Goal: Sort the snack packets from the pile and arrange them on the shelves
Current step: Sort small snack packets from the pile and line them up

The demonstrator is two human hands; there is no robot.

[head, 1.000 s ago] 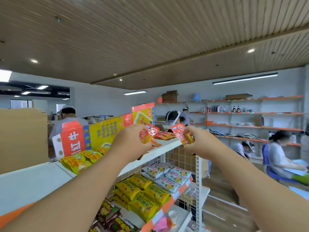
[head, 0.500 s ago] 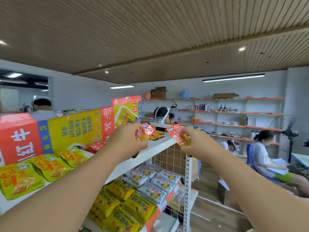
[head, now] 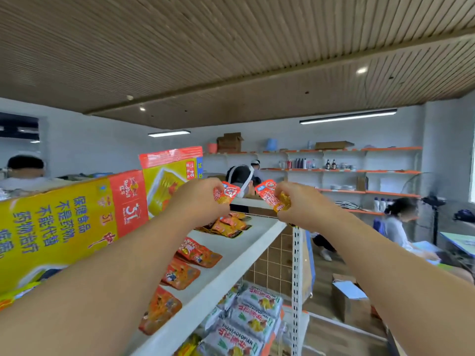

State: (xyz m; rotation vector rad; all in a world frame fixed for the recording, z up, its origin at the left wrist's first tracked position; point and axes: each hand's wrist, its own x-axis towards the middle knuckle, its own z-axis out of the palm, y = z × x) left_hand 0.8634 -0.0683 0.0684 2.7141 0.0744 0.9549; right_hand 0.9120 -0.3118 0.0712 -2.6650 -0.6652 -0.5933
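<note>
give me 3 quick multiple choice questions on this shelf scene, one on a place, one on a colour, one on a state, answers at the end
1. Where do the white packets lie in relation to the top shelf?
A. on it
B. on the shelf under it
C. on the floor

2. What colours is the big carton standing on the top shelf?
A. yellow and red
B. blue and green
C. black and white

3. What is the right hand doing?
A. lying flat on the shelf
B. hanging empty
C. pinching a red packet

Answers:
1. B, they show below the white top board.
2. A, it has yellow panels with red bands.
3. C, the packet sticks out of the hand's grip above the far end of the shelf.
</note>
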